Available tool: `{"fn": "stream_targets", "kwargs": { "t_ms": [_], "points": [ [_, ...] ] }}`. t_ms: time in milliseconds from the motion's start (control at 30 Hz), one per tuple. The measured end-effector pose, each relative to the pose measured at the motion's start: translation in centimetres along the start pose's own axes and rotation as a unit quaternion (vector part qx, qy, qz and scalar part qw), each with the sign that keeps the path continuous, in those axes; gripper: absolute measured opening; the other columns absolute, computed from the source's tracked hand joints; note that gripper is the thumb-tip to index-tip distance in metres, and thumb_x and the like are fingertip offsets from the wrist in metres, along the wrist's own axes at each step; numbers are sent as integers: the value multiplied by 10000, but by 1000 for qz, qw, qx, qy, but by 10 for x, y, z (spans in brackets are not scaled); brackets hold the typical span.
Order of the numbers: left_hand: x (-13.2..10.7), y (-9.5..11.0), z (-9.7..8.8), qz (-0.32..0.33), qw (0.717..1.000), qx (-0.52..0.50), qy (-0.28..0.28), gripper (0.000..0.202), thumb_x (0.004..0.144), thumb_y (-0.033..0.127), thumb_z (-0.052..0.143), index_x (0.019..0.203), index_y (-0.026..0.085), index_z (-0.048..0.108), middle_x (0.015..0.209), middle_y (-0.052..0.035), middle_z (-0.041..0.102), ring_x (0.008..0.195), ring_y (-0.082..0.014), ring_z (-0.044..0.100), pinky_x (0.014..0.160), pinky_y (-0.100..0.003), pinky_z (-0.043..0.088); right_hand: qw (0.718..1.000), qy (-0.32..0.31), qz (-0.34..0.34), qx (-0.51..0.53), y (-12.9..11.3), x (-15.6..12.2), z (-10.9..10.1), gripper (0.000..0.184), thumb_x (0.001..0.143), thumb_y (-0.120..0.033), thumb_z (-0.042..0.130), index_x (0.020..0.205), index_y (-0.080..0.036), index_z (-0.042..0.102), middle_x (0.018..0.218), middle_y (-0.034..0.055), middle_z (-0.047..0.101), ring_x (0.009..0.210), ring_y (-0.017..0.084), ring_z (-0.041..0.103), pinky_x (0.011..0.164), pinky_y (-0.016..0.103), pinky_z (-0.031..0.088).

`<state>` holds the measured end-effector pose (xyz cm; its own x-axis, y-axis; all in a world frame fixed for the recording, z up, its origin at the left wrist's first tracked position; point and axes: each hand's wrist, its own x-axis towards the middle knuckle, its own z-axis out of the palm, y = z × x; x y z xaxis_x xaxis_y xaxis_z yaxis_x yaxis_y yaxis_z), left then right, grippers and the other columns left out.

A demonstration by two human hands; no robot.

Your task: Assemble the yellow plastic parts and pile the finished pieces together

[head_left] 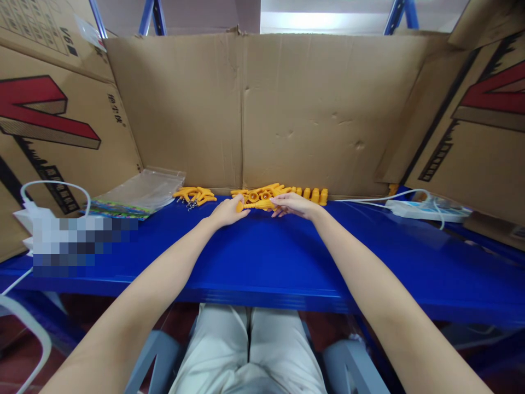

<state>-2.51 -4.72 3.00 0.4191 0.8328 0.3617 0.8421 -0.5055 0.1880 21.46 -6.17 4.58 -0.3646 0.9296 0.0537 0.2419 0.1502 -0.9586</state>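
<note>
Near the back of the blue table, my left hand (228, 212) is closed on the left end of an orange plastic piece (260, 205) with a narrow neck and a thicker ribbed body. The fingers of my right hand (293, 204) pinch the other end of this piece, partly covering it. Just behind it lie more orange parts (275, 189), some long and branched. Among them are two round cups (254, 197) with openings facing me. Several stubby orange cylinders (315, 196) stand in a row beyond my right hand. Left of my left hand rests a pile of branched orange pieces (194, 195) with small metal chains.
A cardboard wall (320, 109) closes off the back of the blue table (262, 262), with printed cartons on both sides. At the left lies a clear plastic bag (141, 189) near white cables and a pixelated area. A white power strip (426, 210) sits right.
</note>
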Motion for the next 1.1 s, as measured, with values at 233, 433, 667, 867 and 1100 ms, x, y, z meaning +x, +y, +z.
{"fn": "stream_targets", "kwargs": {
  "t_ms": [233,433,667,867,1100],
  "points": [
    [0,0,1,0,1000,-5,10,297,814,466,542,977,218,530,836,-37,671,805,-225,653,665,-289,425,1000,9,13,11,-1,0,2,312,808,-433,689,685,-157,614,768,86,716,625,140,671,597,242,522],
    [0,1,0,-16,1000,-4,7,353,818,474,549,1061,220,526,822,-47,668,793,-237,650,663,-302,431,994,29,35,98,-6,0,8,140,845,-298,660,816,-165,631,771,56,699,651,137,667,688,277,543],
    [-1,-7,-2,-44,996,-30,75,590,865,343,504,1409,251,296,888,-34,662,836,-200,643,701,-288,446,964,176,-21,200,-21,19,2,89,755,-144,637,764,-185,559,709,1,622,544,87,558,580,229,495],
    [1,-19,0,-108,992,-25,68,551,846,283,510,1373,213,367,887,-46,680,862,-209,649,735,-302,465,922,348,-160,48,-14,47,-3,248,737,-322,645,904,-225,490,936,13,600,784,128,602,744,277,494],
    [2,-9,0,-97,995,-28,21,440,834,274,529,1269,225,487,895,-36,702,873,-207,657,720,-287,464,871,317,-284,-247,14,68,11,199,777,-198,572,968,-210,518,1084,88,592,1053,222,546,973,400,410]
  ]
}}
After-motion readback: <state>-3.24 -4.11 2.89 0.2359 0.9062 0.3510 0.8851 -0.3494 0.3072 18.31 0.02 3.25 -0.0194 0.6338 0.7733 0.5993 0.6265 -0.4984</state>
